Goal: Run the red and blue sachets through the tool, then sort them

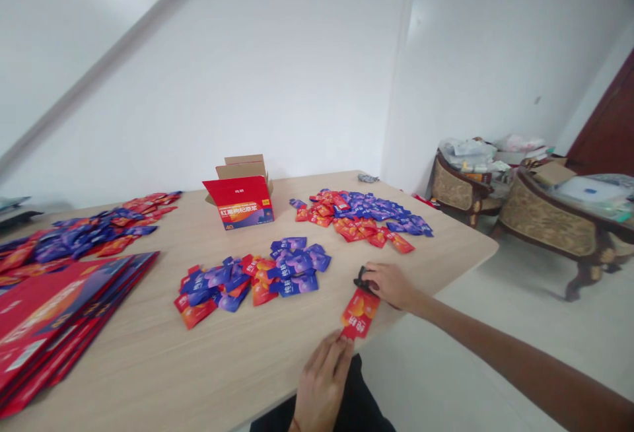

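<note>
My left hand [321, 382] pinches the near end of a red sachet [360, 313] that lies at the front edge of the wooden table [148, 366]. My right hand [391, 285] reaches in from the right and rests on the sachet's far end, its fingers curled over a small black object [361, 279]. A loose pile of blue and red sachets [255, 278] lies just left of my hands. An open red carton [242, 199] stands upright farther back.
A bigger heap of sachets [364, 216] lies at the far right of the table, another [84, 230] at the far left. Flat red cartons [54, 316] are stacked at the left edge. Cluttered armchairs [549, 220] stand on the floor to the right.
</note>
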`<state>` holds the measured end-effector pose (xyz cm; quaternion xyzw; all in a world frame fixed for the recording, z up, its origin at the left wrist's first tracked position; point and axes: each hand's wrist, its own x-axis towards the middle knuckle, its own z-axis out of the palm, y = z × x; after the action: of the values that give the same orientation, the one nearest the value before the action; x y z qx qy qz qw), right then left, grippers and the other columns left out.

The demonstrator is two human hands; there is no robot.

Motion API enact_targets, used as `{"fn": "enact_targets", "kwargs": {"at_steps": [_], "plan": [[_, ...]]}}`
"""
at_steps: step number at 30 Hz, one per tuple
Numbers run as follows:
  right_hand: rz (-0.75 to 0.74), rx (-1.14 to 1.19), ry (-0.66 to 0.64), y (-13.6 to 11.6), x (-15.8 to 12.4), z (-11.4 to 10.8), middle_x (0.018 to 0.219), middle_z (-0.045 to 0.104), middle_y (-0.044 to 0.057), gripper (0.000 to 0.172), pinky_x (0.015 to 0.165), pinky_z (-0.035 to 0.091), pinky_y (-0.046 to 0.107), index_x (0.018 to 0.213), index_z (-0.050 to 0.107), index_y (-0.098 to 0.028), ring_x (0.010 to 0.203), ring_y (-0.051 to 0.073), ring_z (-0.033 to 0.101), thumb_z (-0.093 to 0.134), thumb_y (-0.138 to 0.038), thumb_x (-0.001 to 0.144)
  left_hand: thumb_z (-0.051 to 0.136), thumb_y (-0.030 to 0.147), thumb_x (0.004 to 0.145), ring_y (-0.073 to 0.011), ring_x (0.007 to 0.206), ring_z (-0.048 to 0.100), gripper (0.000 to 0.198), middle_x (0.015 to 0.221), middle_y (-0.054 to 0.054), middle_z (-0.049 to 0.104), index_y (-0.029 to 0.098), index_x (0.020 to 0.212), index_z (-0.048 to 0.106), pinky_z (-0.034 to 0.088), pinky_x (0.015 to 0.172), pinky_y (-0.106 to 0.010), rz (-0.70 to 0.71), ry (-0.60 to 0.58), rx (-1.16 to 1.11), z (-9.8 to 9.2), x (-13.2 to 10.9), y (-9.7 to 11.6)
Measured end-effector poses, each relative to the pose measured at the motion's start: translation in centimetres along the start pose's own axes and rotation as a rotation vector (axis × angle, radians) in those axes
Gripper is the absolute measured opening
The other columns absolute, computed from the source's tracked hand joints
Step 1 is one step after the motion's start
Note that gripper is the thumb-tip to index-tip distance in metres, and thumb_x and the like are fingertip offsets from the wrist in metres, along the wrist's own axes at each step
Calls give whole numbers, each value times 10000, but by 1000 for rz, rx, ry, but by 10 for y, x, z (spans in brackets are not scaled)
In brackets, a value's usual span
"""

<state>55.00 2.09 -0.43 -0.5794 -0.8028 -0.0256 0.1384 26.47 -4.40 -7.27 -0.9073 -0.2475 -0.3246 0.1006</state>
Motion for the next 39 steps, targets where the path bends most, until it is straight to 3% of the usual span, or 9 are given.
{"fn": "enact_targets", "kwargs": {"at_steps": [4, 10, 16, 21, 25, 29, 33, 36, 39], "plan": [[49, 52, 32, 48, 2, -13, 951, 716, 27, 177, 771, 464, 277, 959, 764, -248, 855, 182, 658, 626, -229, 849, 389, 113, 1025, -249, 1216, 639, 383, 1197, -97, 706, 185, 1321, 622, 582, 1003, -360, 9, 25, 3, 1, 2, -2], [261, 272, 376, 104, -20, -17, 1070, 758, 75, 282, 907, 517, 404, 1050, 764, -234, 978, 248, 687, 619, -398, 871, 497, 251, 1003, -254, 1142, 663, 313, 1205, -101, 690, 219, 1286, 626, 593, 947, -369, -50, -7, -5, -7, 11, 4], [536, 531, 485, 164, -56, 13, 991, 784, 73, 331, 903, 547, 414, 974, 771, -225, 951, 280, 722, 637, -481, 812, 611, 397, 949, -333, 1185, 591, 513, 1309, -153, 630, 176, 1404, 528, 510, 976, -472, -309, -113, -1, -6, 69, 18], [570, 713, 568, 177, -65, 35, 1032, 785, 73, 385, 951, 546, 436, 1007, 757, -225, 1003, 298, 719, 663, -533, 796, 763, 426, 782, -379, 1147, 592, 738, 1242, -187, 667, 136, 1416, 519, 468, 981, -513, -384, -313, -70, 18, 111, 16], [554, 719, 578, 178, -66, 37, 1058, 781, 83, 391, 984, 533, 450, 1013, 758, -225, 1028, 305, 713, 671, -535, 793, 700, 228, 736, -313, 1098, 618, 647, 1203, -125, 693, 183, 1365, 552, 483, 990, -429, -394, -368, -185, 30, 107, 16], [556, 702, 599, 175, -66, 33, 1067, 778, 104, 405, 986, 529, 468, 995, 762, -216, 1032, 319, 709, 672, -552, 787, 689, 146, 610, -308, 1091, 618, 784, 1212, -116, 678, 185, 1374, 517, 489, 1003, -413, -378, -424, -289, 22, 104, 11], [552, 710, 608, 173, -67, 32, 1049, 780, 107, 399, 969, 537, 465, 982, 763, -212, 1012, 318, 711, 667, -548, 789, 693, 115, 593, -273, 1116, 629, 920, 1248, -93, 659, 219, 1464, 416, 502, 992, -381, -325, -469, -416, -4, 132, -35], [542, 728, 611, 172, -67, 34, 1065, 777, 104, 394, 975, 535, 466, 1003, 762, -214, 1021, 315, 708, 664, -536, 798, 669, 52, 558, -276, 1280, 556, 882, 1367, -85, 607, 237, 1404, 499, 405, 1116, -386, -274, -438, -432, -25, 164, -98], [546, 739, 618, 173, -67, 36, 1088, 771, 99, 379, 988, 527, 464, 1007, 761, -220, 1041, 312, 700, 675, -526, 800, 716, 79, 532, -271, 1171, 634, 774, 1205, -51, 698, 259, 1276, 599, 461, 1055, -368, -404, -479, -481, -38, 186, -159]]}}
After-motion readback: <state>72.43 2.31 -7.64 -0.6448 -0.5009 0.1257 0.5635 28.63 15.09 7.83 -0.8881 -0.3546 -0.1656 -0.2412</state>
